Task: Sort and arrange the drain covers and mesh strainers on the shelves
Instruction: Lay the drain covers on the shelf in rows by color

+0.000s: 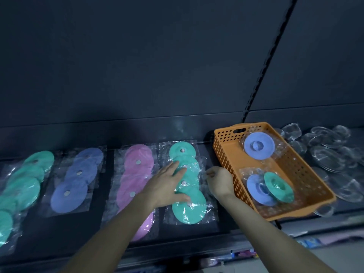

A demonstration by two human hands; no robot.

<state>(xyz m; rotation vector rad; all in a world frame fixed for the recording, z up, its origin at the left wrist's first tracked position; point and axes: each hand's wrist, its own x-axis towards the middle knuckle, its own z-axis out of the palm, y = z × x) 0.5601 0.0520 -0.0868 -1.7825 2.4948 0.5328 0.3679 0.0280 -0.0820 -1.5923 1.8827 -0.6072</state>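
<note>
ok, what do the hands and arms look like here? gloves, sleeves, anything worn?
Nothing worn that shows. The left hand and right hand have no gloves, rings or watch visible. Both forearms are uncovered down to the frame edge, with no sleeves in view.

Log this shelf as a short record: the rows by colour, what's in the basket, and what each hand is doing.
Rows, left to right: green row, blue row, pink row, green cover row
Basket: orange basket, right of the rows; holds two blue covers, one green cover
Far right: pile of strainers
Left hand: flat on green cover row
Right hand: pinches that row's wrap
</note>
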